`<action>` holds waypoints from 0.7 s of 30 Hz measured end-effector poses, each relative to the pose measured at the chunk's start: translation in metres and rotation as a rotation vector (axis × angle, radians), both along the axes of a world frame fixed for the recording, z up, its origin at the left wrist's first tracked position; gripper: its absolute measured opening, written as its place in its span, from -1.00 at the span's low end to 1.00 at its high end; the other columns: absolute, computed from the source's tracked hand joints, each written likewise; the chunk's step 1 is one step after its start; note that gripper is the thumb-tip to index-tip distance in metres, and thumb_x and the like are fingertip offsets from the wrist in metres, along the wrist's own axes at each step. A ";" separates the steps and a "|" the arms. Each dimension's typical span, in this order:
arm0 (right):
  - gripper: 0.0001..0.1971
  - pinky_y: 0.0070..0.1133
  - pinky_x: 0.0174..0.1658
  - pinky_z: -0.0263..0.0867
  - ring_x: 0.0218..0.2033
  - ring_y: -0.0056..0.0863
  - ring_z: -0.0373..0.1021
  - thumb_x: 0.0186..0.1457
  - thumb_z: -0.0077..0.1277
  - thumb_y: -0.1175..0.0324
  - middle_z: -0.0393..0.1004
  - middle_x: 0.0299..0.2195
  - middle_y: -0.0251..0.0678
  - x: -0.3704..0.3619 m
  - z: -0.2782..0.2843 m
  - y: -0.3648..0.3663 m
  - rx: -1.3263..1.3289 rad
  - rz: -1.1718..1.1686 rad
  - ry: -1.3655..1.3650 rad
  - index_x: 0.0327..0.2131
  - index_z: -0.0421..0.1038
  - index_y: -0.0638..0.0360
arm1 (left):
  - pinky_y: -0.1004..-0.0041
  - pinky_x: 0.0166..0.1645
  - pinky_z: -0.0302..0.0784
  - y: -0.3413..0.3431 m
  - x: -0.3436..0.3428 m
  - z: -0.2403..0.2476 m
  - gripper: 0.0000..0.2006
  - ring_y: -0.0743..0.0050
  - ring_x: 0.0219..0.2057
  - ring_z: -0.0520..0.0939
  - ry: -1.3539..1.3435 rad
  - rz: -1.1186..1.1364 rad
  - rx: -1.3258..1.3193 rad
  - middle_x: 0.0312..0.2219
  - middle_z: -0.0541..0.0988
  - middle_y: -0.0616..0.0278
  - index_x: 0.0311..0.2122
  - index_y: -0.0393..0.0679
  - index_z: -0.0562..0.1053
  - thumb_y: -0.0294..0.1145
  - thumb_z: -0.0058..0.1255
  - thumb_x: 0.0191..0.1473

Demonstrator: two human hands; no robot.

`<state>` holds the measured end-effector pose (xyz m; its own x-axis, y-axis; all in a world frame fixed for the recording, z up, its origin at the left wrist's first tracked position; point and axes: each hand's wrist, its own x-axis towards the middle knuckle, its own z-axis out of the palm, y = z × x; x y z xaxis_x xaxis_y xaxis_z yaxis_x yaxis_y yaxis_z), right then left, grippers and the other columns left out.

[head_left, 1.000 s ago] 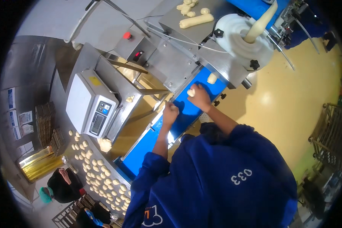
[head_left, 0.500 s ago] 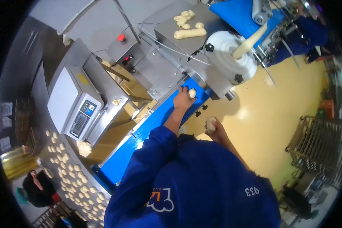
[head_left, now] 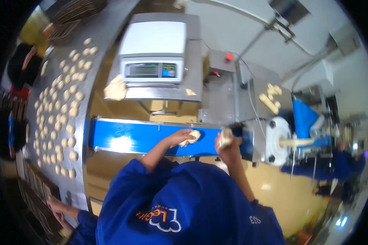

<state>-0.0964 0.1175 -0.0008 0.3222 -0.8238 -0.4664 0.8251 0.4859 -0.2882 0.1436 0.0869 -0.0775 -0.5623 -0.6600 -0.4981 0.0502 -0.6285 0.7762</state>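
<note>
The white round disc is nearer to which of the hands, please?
Right: the right hand is left of the white round disc; the left hand is farther left, over the blue belt.

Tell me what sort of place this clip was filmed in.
Most likely a bakery's production room: many pale dough pieces lie on a steel table, with a blue conveyor belt beside it and a digital scale nearby.

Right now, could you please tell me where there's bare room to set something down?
The blue belt is bare between the large steel table and the left hand. Farther right, that hand's dough lump and the right hand crowd it; dough pieces crowd the table.
</note>
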 end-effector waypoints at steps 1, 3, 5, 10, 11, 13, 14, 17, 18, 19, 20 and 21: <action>-0.63 -0.49 -0.22 0.31 -0.20 -0.39 0.31 0.05 -0.07 0.21 0.33 -0.17 -0.26 0.028 0.033 -0.033 -0.013 0.019 0.043 -0.07 0.24 0.11 | 0.63 -0.59 0.35 0.017 0.023 0.012 -0.69 0.65 -0.58 0.43 0.003 0.102 0.002 -0.45 0.46 0.31 -0.14 -0.16 0.35 -0.30 -0.01 -0.01; -0.63 -0.54 -0.25 0.33 -0.25 -0.46 0.33 0.08 -0.09 0.20 0.35 -0.19 -0.26 0.076 0.071 -0.107 -0.277 0.176 0.158 -0.05 0.25 0.12 | 0.64 -0.57 0.36 0.049 0.059 0.034 -0.67 0.66 -0.56 0.42 0.038 0.306 0.002 -0.42 0.45 0.31 -0.10 -0.16 0.33 -0.31 -0.03 0.01; -0.57 -0.54 -0.26 0.32 -0.18 -0.47 0.32 0.10 -0.11 0.08 0.35 -0.16 -0.25 0.139 0.130 -0.164 -0.591 0.235 0.321 -0.05 0.24 0.13 | 0.64 -0.55 0.37 0.083 0.083 0.045 -0.65 0.66 -0.53 0.42 0.113 0.526 0.010 -0.40 0.43 0.31 -0.07 -0.15 0.31 -0.32 -0.04 0.01; -0.36 -0.48 -0.32 0.31 -0.37 -0.52 0.38 -0.03 -0.06 -0.17 0.43 -0.38 -0.19 0.241 0.159 -0.295 -1.067 0.174 1.923 -0.08 0.29 0.22 | 0.65 -0.53 0.37 0.150 0.107 0.031 -0.62 0.64 -0.54 0.42 0.062 0.933 0.005 -0.40 0.43 0.30 -0.03 -0.17 0.29 -0.33 -0.06 0.01; -0.40 -0.51 -0.37 0.31 -0.43 -0.53 0.37 -0.04 -0.03 -0.13 0.42 -0.44 -0.21 0.242 0.143 -0.305 -1.227 0.046 1.960 -0.12 0.32 0.23 | 0.64 -0.53 0.38 0.161 0.109 0.026 -0.61 0.64 -0.54 0.42 0.038 0.999 -0.001 -0.39 0.43 0.30 -0.02 -0.18 0.28 -0.33 -0.06 0.01; -0.50 -0.59 -0.48 0.29 -0.51 -0.58 0.36 -0.04 0.00 -0.03 0.41 -0.49 -0.27 0.231 0.124 -0.307 -1.310 0.058 1.829 -0.19 0.36 0.22 | 0.65 -0.55 0.40 0.181 0.109 0.017 -0.61 0.66 -0.58 0.42 0.060 1.071 0.021 -0.40 0.43 0.31 -0.02 -0.17 0.27 -0.32 -0.06 0.01; -0.57 -0.64 -0.53 0.27 -0.51 -0.61 0.36 -0.02 0.01 0.03 0.41 -0.48 -0.30 0.227 0.113 -0.294 -1.223 0.209 1.665 -0.23 0.37 0.21 | 0.66 -0.56 0.41 0.191 0.109 0.015 -0.61 0.67 -0.60 0.42 0.062 1.117 0.037 -0.41 0.43 0.31 -0.02 -0.16 0.27 -0.32 -0.06 0.02; -0.67 -0.76 -0.63 0.22 -0.48 -0.66 0.37 0.09 -0.09 0.21 0.43 -0.38 -0.35 0.195 0.107 -0.224 -0.904 0.640 0.965 -0.13 0.29 0.20 | 0.65 -0.55 0.41 0.204 0.113 0.017 -0.59 0.66 -0.57 0.42 0.119 1.190 0.094 -0.39 0.43 0.30 0.01 -0.17 0.26 -0.33 -0.08 0.03; -0.67 -0.77 -0.62 0.24 -0.45 -0.64 0.38 0.10 -0.12 0.25 0.43 -0.36 -0.31 0.185 0.103 -0.209 -0.724 0.679 0.817 -0.10 0.27 0.22 | 0.64 -0.54 0.41 0.203 0.114 0.018 -0.59 0.65 -0.55 0.42 0.130 1.193 0.108 -0.38 0.43 0.30 0.01 -0.18 0.26 -0.33 -0.09 0.03; -0.67 -0.78 -0.60 0.25 -0.43 -0.62 0.40 0.11 -0.15 0.29 0.43 -0.33 -0.27 0.180 0.104 -0.197 -0.550 0.713 0.672 -0.07 0.24 0.24 | 0.64 -0.55 0.41 0.201 0.118 0.016 -0.62 0.65 -0.55 0.42 0.180 1.191 0.120 -0.38 0.43 0.30 0.00 -0.15 0.26 -0.33 -0.10 0.04; -0.66 -0.78 -0.60 0.26 -0.42 -0.59 0.40 0.11 -0.17 0.31 0.43 -0.32 -0.24 0.175 0.106 -0.190 -0.528 0.714 0.663 -0.06 0.23 0.24 | 0.63 -0.55 0.41 0.194 0.123 0.019 -0.62 0.65 -0.55 0.42 0.192 1.193 0.112 -0.38 0.42 0.30 -0.01 -0.14 0.27 -0.32 -0.10 0.04; -0.66 -0.78 -0.60 0.27 -0.41 -0.57 0.41 0.11 -0.18 0.32 0.42 -0.30 -0.22 0.169 0.109 -0.184 -0.502 0.713 0.657 -0.05 0.21 0.24 | 0.63 -0.55 0.41 0.187 0.126 0.025 -0.63 0.65 -0.56 0.42 0.205 1.190 0.107 -0.38 0.42 0.30 -0.01 -0.13 0.27 -0.32 -0.10 0.05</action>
